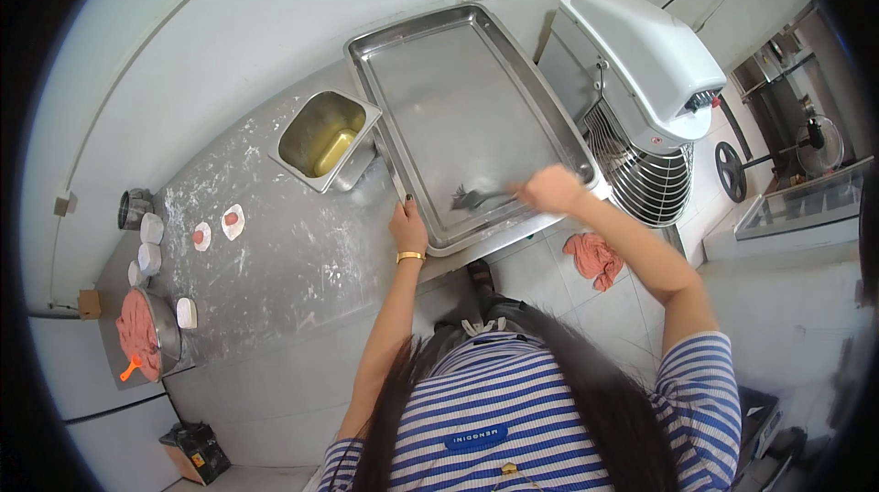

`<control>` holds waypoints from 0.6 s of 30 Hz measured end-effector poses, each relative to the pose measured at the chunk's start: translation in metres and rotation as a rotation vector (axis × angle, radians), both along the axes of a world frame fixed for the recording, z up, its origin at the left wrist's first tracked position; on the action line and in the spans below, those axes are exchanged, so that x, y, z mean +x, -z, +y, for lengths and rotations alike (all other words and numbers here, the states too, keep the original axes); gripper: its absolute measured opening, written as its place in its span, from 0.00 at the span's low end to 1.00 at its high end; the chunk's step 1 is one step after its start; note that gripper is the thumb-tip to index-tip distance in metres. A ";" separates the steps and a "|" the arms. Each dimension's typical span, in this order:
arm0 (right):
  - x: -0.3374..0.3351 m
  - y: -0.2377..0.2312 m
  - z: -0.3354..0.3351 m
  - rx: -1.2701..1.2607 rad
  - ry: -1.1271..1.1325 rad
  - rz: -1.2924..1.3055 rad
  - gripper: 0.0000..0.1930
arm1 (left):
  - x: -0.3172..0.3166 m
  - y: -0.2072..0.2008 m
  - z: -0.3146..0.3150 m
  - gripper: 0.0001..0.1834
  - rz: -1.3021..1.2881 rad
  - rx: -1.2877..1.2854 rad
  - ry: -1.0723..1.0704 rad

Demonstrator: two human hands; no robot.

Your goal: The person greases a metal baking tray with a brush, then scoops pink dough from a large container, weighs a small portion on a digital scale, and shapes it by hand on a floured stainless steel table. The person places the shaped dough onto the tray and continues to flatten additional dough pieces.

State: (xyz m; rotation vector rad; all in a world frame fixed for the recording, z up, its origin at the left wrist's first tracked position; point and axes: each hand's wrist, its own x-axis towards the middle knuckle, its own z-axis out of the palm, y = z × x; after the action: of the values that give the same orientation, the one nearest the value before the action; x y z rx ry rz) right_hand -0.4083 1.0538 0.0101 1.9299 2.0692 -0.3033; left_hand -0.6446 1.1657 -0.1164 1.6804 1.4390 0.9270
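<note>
A large shallow metal tray (362,75) lies tilted across the right part of the steel table. My left hand (408,227) grips its near left rim, a gold-coloured band on that wrist. My right hand (552,190), slightly blurred, is closed around the handle of a dark brush (472,198). The brush's bristles are at the tray's bottom, near its close end. Left of the tray stands a deep rectangular metal pan (298,140), with yellowish liquid, probably oil, in its bottom.
Two flat dough pieces with pink filling (233,221) lie on the floury table (284,281). At far left are white dough pieces (149,258) and a metal bowl (168,332) of pink filling with an orange-handled tool (133,367). A white mixer (641,62) stands right; a reddish cloth (593,260) lies below.
</note>
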 end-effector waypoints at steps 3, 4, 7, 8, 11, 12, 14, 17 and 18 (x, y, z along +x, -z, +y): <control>0.084 -0.013 -0.006 -0.068 0.107 -0.026 0.12 | 0.000 -0.003 0.000 0.18 -0.001 -0.015 0.003; 0.094 -0.023 -0.013 -0.162 0.128 -0.066 0.12 | 0.002 -0.002 -0.001 0.18 -0.002 0.001 -0.002; 0.076 -0.023 -0.012 -0.171 0.044 0.002 0.13 | 0.001 -0.002 0.001 0.18 0.001 -0.024 -0.016; 0.046 -0.021 -0.002 -0.139 0.000 0.041 0.13 | 0.002 -0.002 -0.001 0.18 0.001 -0.047 -0.017; -0.030 0.002 0.014 -0.115 -0.022 0.077 0.12 | 0.003 0.003 0.002 0.18 -0.012 -0.044 0.001; -0.040 -0.006 0.017 -0.104 -0.039 0.139 0.11 | 0.000 0.002 0.004 0.18 -0.005 -0.055 0.008; -0.007 0.002 0.005 -0.067 0.067 0.123 0.12 | -0.004 0.000 0.004 0.18 0.002 -0.087 0.012; 0.077 -0.002 -0.030 -0.047 0.274 0.036 0.13 | -0.004 0.002 0.005 0.18 0.043 -0.051 0.000; 0.101 -0.002 -0.043 -0.025 0.404 -0.004 0.13 | -0.003 0.002 0.005 0.18 0.039 -0.041 -0.003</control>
State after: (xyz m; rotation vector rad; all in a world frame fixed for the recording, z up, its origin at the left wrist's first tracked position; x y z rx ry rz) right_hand -0.3073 1.0105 0.0122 2.3201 1.6483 -0.4071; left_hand -0.6475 1.1705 -0.1185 1.6755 1.4770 0.8651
